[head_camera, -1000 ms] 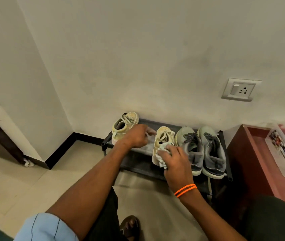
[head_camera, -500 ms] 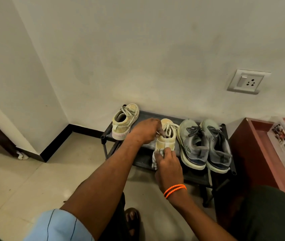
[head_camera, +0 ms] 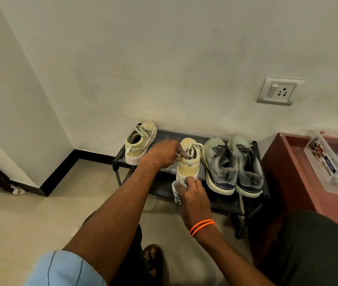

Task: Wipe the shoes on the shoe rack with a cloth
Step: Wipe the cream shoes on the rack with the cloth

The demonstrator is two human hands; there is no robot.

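On rack [head_camera: 165, 134], right hand [head_camera: 193, 195] clutching cloth [head_camera: 177, 189] now at heel, left hand [head_camera: 164, 153] gripping shoe [head_camera: 188, 162]

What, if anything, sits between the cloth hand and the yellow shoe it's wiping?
Nothing visible. The right hand presses the cloth straight against the heel of the yellow shoe, and the left hand holds that shoe at its collar from the left. The grey pair stands beside it, off the wiping path.

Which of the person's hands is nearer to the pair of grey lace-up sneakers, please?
The right hand, holding a cloth at the yellow shoe's heel, sits beside the grey sneakers; the left hand is beyond that shoe.
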